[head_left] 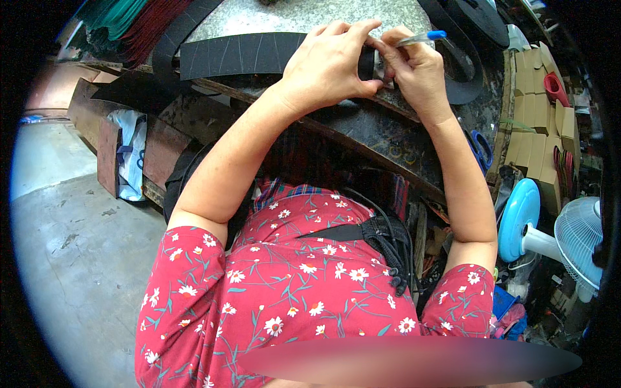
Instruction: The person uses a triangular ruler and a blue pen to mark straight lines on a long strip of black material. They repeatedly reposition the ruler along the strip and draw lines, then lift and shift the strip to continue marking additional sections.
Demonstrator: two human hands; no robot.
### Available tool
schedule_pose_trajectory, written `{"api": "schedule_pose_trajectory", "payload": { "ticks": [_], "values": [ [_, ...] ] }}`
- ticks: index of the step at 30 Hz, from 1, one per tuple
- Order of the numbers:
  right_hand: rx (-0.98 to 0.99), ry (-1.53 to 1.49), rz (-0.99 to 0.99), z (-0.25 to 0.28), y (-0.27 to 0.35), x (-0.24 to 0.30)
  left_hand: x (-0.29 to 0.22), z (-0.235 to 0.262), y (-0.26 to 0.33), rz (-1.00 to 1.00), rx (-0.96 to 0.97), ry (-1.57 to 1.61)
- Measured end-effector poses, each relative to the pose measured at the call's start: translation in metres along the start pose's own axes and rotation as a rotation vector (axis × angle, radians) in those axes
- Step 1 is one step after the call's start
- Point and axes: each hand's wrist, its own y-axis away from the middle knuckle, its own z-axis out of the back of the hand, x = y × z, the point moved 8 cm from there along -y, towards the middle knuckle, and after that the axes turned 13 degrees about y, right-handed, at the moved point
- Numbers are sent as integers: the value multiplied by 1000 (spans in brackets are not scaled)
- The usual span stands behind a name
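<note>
A wide black strip (233,55) with thin pale lines drawn across it lies along the worktable's edge. My left hand (326,64) spans the strip near its right end, thumb on the near edge and fingers on the far edge. In my right hand (414,68) is a pen with a blue end (436,35), tilted up to the right. The fingertips of both hands nearly meet, and the pen's tip is hidden behind them. A small pale shiny piece (386,72) shows between the hands; its kind cannot be made out.
The grey stone slab (252,16) lies on the dark worktable (362,139). Blue-handled scissors (480,150) rest near its right side. Further right stand cardboard boxes (533,142) and a fan (579,233). Green and maroon strips (123,32) hang at the far left. More black strip curves on the right.
</note>
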Motion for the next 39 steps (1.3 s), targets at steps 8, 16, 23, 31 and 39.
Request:
{"api": "schedule_pose_trajectory", "payload": {
  "ticks": [8, 16, 23, 31, 39],
  "values": [
    [-172, -500, -423, 4, 14, -56, -2, -3, 0, -48, -8, 24],
    [-56, -321, -367, -4, 12, -41, -2, -3, 0, -54, 8, 30],
    [-7, -358, -352, -2, 13, -36, -1, -4, 0, -60, -31, 9],
    [67, -197, -306, 18, 29, 4, -1, -3, -2, 111, 126, 139],
    [166, -465, -458, 23, 34, -2, -6, 0, 1, -90, -46, 18]
  ]
}}
